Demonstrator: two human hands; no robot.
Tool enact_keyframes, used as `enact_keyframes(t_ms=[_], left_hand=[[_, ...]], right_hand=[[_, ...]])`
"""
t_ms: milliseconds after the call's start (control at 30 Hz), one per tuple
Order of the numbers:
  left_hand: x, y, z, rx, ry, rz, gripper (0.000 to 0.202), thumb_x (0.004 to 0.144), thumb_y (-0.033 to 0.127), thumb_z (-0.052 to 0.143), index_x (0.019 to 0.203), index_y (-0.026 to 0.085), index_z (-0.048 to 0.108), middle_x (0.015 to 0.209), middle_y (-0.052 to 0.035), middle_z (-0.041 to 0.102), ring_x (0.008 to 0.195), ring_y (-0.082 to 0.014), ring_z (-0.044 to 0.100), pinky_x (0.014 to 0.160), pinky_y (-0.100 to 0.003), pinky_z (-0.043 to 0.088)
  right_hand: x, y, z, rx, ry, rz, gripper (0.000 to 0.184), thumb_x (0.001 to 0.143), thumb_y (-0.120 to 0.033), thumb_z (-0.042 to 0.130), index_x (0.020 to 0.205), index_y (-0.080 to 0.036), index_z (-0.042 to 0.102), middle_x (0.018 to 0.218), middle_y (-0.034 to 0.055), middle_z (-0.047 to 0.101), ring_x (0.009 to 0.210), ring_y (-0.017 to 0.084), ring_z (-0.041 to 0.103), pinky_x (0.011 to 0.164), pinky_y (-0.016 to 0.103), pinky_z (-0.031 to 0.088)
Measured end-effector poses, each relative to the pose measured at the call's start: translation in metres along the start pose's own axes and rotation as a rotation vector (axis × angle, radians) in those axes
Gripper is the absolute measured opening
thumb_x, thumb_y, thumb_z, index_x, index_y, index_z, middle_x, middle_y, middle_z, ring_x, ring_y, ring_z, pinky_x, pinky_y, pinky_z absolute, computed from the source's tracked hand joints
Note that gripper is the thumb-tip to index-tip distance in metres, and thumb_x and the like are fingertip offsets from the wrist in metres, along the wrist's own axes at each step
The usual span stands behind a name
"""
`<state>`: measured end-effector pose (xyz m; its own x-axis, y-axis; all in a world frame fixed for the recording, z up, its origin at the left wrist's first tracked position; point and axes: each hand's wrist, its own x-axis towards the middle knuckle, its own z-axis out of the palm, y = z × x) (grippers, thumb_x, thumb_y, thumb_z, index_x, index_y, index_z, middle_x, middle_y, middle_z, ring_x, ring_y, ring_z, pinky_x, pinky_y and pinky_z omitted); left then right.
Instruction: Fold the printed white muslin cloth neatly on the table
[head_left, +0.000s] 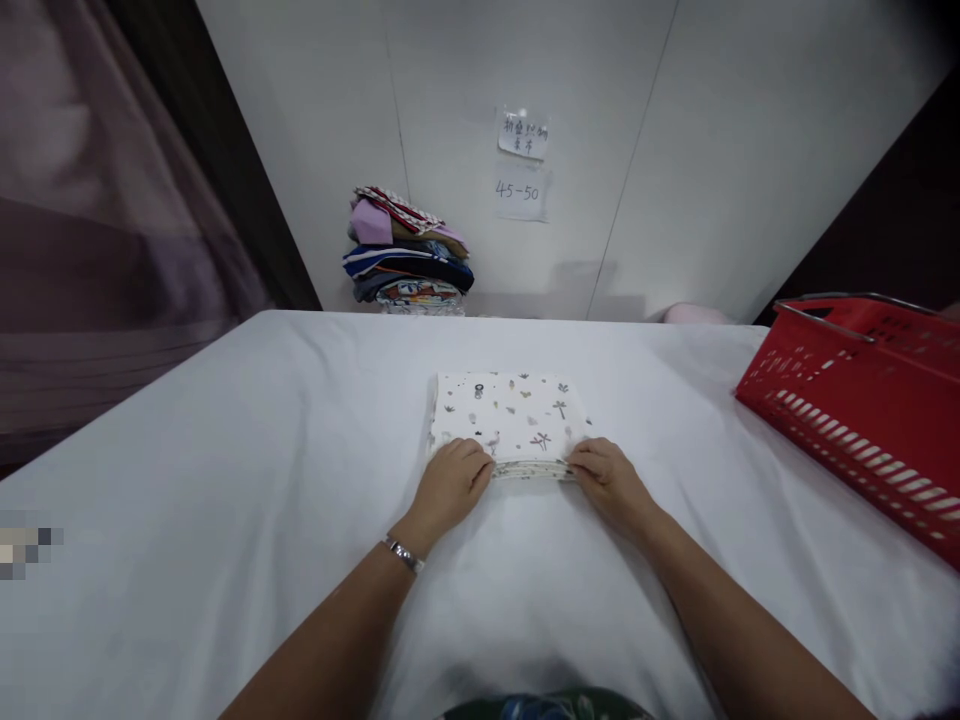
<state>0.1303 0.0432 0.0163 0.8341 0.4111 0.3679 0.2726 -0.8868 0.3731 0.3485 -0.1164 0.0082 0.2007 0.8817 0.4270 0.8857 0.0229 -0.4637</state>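
Head view: bare forearms (pixel 322 630) reach in from seven and five o'clock over a white-covered table (pixel 225 480); left hand (pixel 454 475) and right hand (pixel 606 478) appear to pinch the folded cloth (pixel 517 415) at its seven and five o'clock corners, near picture centre. It looks light, soft, unbreakable; gripping all layers along that near edge should suit. Red basket (pixel 847 400) sits at three.

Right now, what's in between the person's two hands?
In the head view, the folded cloth with little palm trees lies there. Its near edge runs from the left hand to the right hand.
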Motion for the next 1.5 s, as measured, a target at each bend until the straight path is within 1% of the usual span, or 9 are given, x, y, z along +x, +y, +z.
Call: enact_keyframes(t_ms=[167,367,500,633,767,1033,1200,1267,1500], left_hand=[[-0.001,-0.004,0.001,-0.012,-0.009,0.033,0.015,0.086,0.027,0.048,0.092,0.022,0.061,0.086,-0.0019,0.058,0.082,-0.0163,0.049,0.075,-0.031,0.039],[-0.002,-0.006,0.005,0.008,-0.008,0.027,0.02,0.087,0.021,0.045,0.084,0.022,0.065,0.08,-0.0015,0.056,0.078,-0.0146,0.048,0.07,-0.029,0.037],[-0.003,-0.004,0.005,0.027,-0.001,0.041,0.021,0.088,0.021,0.045,0.084,0.022,0.065,0.08,-0.002,0.056,0.079,-0.0149,0.048,0.071,-0.029,0.037],[-0.005,-0.003,0.005,0.052,0.001,0.045,0.02,0.087,0.022,0.046,0.083,0.022,0.065,0.08,-0.0022,0.057,0.08,-0.015,0.048,0.073,-0.029,0.036],[-0.008,-0.001,0.0,0.028,0.011,0.035,0.023,0.088,0.025,0.045,0.077,0.02,0.064,0.079,-0.0019,0.058,0.08,-0.0141,0.049,0.074,-0.028,0.036],[-0.011,-0.012,-0.017,0.133,0.121,-0.293,0.037,0.087,0.036,0.044,0.058,0.017,0.054,0.067,-0.0026,0.056,0.068,-0.0137,0.049,0.064,-0.027,0.034],[-0.013,-0.033,-0.019,0.018,0.274,-0.664,0.019,0.08,0.036,0.054,0.069,0.019,0.055,0.079,-0.0003,0.06,0.071,-0.013,0.053,0.06,-0.024,0.034],[-0.014,-0.042,-0.017,-0.113,0.26,-0.794,0.018,0.077,0.038,0.056,0.075,0.02,0.055,0.079,0.0007,0.062,0.069,-0.0127,0.054,0.057,-0.023,0.034],[-0.015,-0.054,-0.013,-0.272,0.181,-0.852,0.019,0.075,0.038,0.058,0.07,0.02,0.056,0.071,0.0018,0.064,0.065,-0.0126,0.057,0.053,-0.022,0.034]], right_hand=[[0.0,0.005,0.0,0.0,-0.016,-0.014,0.021,0.086,-0.027,0.047,0.091,-0.027,0.068,0.091,0.0051,0.064,0.084,0.021,0.056,0.075,0.038,0.043],[0.002,0.005,-0.003,-0.057,-0.027,-0.059,0.021,0.087,-0.025,0.046,0.089,-0.024,0.068,0.09,0.0055,0.064,0.084,0.019,0.057,0.075,0.036,0.045],[0.009,-0.014,0.002,-0.085,0.037,-0.151,0.029,0.086,-0.023,0.044,0.111,-0.023,0.059,0.107,0.0085,0.062,0.101,0.023,0.055,0.084,0.041,0.045],[0.008,-0.027,0.018,-0.182,-0.106,-0.238,0.048,0.086,-0.023,0.044,0.134,-0.022,0.039,0.132,0.009,0.048,0.124,0.025,0.04,0.099,0.048,0.036],[0.0,-0.02,0.031,-0.255,-0.221,-0.254,0.049,0.088,-0.021,0.04,0.136,-0.022,0.035,0.137,0.0075,0.043,0.127,0.022,0.037,0.102,0.046,0.034],[-0.005,-0.008,0.036,-0.297,-0.202,-0.291,0.049,0.088,-0.022,0.039,0.137,-0.024,0.034,0.138,0.0064,0.041,0.128,0.021,0.036,0.101,0.045,0.035],[-0.006,-0.007,0.038,-0.302,-0.185,-0.296,0.048,0.088,-0.021,0.038,0.136,-0.024,0.035,0.138,0.0058,0.041,0.127,0.021,0.037,0.101,0.045,0.036],[-0.006,-0.008,0.038,-0.293,-0.178,-0.292,0.048,0.088,-0.021,0.038,0.136,-0.025,0.035,0.137,0.0058,0.042,0.127,0.021,0.037,0.101,0.045,0.036],[-0.005,-0.012,0.033,-0.165,-0.231,-0.198,0.047,0.088,-0.027,0.042,0.134,-0.025,0.04,0.137,0.0052,0.043,0.128,0.024,0.035,0.103,0.048,0.033]])
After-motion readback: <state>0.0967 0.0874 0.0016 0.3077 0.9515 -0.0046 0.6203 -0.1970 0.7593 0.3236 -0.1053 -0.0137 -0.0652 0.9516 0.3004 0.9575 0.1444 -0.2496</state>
